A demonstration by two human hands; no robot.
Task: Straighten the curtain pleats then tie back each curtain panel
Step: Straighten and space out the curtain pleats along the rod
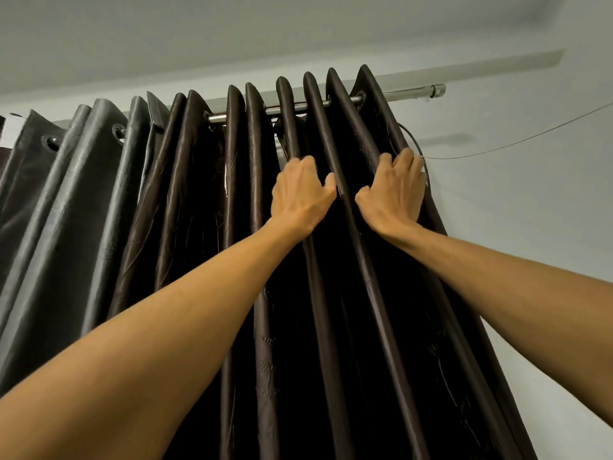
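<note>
View from below, looking up at a window top. A dark brown curtain panel [378, 303] hangs from a metal curtain rod [401, 93] and fills the middle and right of the picture, falling in deep, narrow pleats. To its left, on the same rod, hangs a grey curtain panel [69, 200] with wider folds and a round metal eyelet [50, 143] showing near its top.

Two bare arms reach up from the bottom corners, and both hands rest high on the brown panel, a little below the rod.

The left hand [300, 195] shows its back, with fingers bent at the knuckles and their tips tucked out of sight into a fold, taking hold of the fabric. Its thumb points right and touches a raised pleat.

The right hand [394, 194] lies just beside it, on the other side of that same pleat, close to the panel's outer edge. Its thumb points left toward the pleat. Its fingers [409, 161] reach upward over the outermost folds with the tips bent. I cannot tell whether they grasp the cloth or only press on it.

A thin dark wire [530, 136] runs from behind the right hand across the pale wall [547, 244] to the right edge. Above is a pale ceiling [232, 34].
</note>
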